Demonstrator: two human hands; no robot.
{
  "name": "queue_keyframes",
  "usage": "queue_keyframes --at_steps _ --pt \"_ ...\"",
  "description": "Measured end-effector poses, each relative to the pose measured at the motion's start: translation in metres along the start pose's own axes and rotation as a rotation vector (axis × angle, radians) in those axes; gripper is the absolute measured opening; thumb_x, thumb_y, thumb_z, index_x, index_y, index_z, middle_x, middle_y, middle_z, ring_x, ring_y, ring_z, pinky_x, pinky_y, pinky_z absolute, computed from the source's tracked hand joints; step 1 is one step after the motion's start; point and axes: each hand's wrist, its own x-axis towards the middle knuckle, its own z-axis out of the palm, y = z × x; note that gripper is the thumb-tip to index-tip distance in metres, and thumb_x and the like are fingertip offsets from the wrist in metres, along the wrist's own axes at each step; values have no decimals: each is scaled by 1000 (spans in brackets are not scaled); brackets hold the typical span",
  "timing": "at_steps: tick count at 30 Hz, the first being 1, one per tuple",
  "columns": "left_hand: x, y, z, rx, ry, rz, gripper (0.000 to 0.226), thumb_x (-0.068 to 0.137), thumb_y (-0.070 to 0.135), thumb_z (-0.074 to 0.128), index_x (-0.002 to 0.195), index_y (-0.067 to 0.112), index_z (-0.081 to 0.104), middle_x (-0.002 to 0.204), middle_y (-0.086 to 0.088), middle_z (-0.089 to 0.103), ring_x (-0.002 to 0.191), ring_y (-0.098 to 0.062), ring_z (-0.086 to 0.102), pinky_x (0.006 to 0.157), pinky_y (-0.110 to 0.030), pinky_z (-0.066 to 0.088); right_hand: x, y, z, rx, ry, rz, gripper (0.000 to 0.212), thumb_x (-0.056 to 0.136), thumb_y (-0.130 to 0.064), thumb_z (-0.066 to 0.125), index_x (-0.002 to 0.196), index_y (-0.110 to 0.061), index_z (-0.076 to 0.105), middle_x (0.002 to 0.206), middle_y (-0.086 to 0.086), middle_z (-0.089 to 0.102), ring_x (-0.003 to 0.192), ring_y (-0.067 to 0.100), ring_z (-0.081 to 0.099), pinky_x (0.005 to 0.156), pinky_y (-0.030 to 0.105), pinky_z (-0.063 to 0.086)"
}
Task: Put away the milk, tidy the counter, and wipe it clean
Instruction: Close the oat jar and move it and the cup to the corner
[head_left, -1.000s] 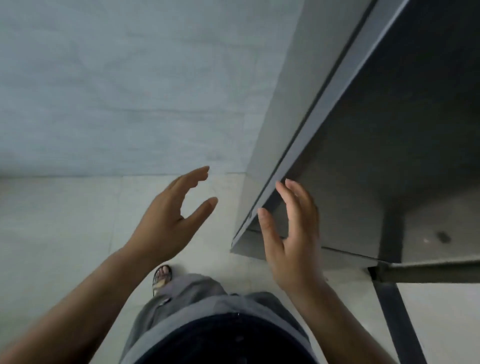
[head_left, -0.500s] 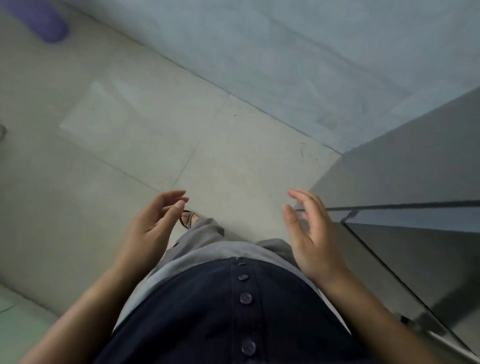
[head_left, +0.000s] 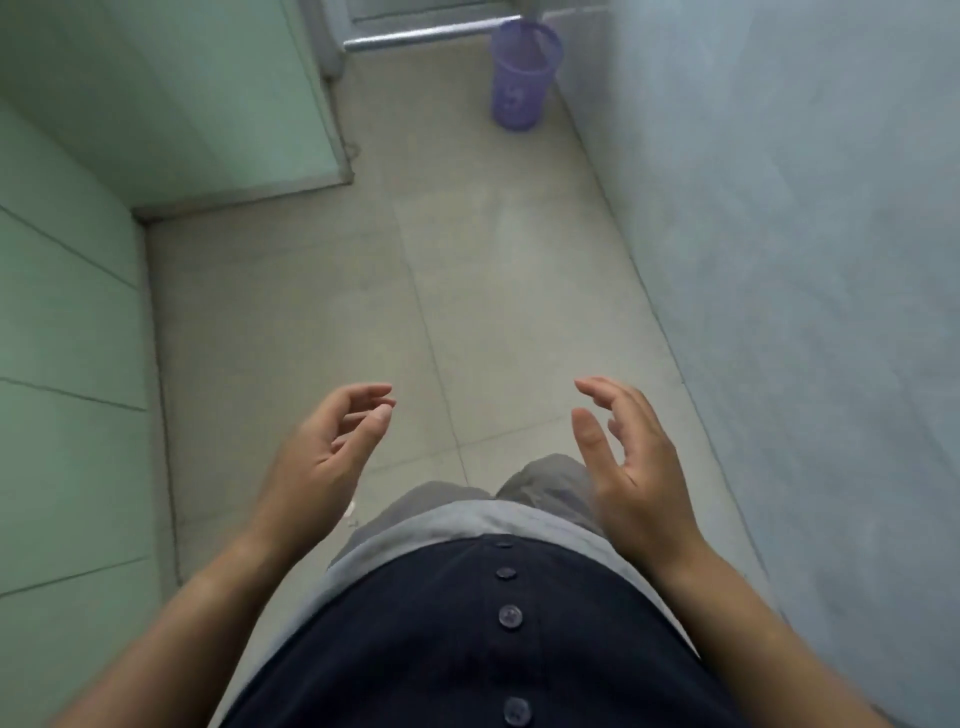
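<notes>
Left hand (head_left: 322, 452): fingers (head_left: 363, 396) loosely curled, empty.
Right hand (head_left: 631, 457): fingers spread, empty.
Milk: not in view; handling cannot be judged.

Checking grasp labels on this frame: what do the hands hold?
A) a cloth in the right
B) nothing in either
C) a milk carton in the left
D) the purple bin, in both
B: the left hand and right hand hover over the floor, fingers loosely curled, with nothing in either.
</notes>
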Motion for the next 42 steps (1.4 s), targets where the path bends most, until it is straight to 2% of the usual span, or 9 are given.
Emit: queue_keyframes --at_steps 4,8,12,14,20,27,32,38,42 --pt "13 -17 -30 -101 206 -156 22 92 28 50 112 26 59 107 12 65 97 10 56 72 1 39 70 -20 30 -49 -183 -68 42 85 -57 33 116 -34 49 121 -19 50 117 -8 42 96 13 34" --pt "53 -22 -60 -161 336 -227 19 92 30 52 109 28 60 106 10 66 98 7 58 74 -1 40 154 -51 70 -87 -325 -191 45 85 -57 33 118 -31 50 123 -16 49 119 -2 43 101 25 37" --pt "114 -13 -103 -233 471 -269 26 80 47 51 101 35 61 106 9 67 100 0 60 86 -18 44 249 -100 113 -62 -476 -329 52 85 -55 34 118 -21 56 122 -11 52 120 5 46 103 38 41" --pt "139 -3 -129 -276 557 -276 30 75 54 52 97 37 62 105 9 67 100 -4 61 87 -22 44 292 -132 134 -48 -560 -394 53 85 -56 34 117 -21 57 122 -8 54 119 8 49 101 42 42" --pt "188 -1 -183 -378 766 -310 40 66 62 51 94 36 63 103 6 68 100 -8 62 84 -19 42 377 -202 202 -144 -783 -560 53 85 -59 31 120 -26 53 127 -10 51 119 2 45 102 32 40" --pt "192 -44 -236 -485 918 -459 28 71 58 53 94 45 63 104 10 68 101 -2 61 85 -18 41 401 -245 306 -232 -996 -641 54 86 -61 31 117 -24 55 125 -11 51 118 0 45 101 29 40" --pt "198 -88 -328 -495 1037 -473 29 72 58 51 95 44 62 104 12 67 99 -1 61 85 -20 44 401 -320 415 -249 -1087 -784 46 90 -54 36 118 -22 55 125 -10 51 116 -1 44 95 19 36" --pt "175 -113 -460 -432 1171 -467 27 80 50 49 100 38 60 106 14 65 100 4 59 84 -17 42 382 -435 536 -167 -1160 -912 54 87 -58 32 119 -21 55 126 -8 53 116 4 48 96 28 42" --pt "157 -144 -502 -492 1251 -538 26 80 55 52 99 40 61 107 14 66 103 0 59 84 -20 42 367 -471 597 -159 -1228 -941 54 86 -59 33 120 -22 55 125 -8 53 116 3 48 98 30 43"
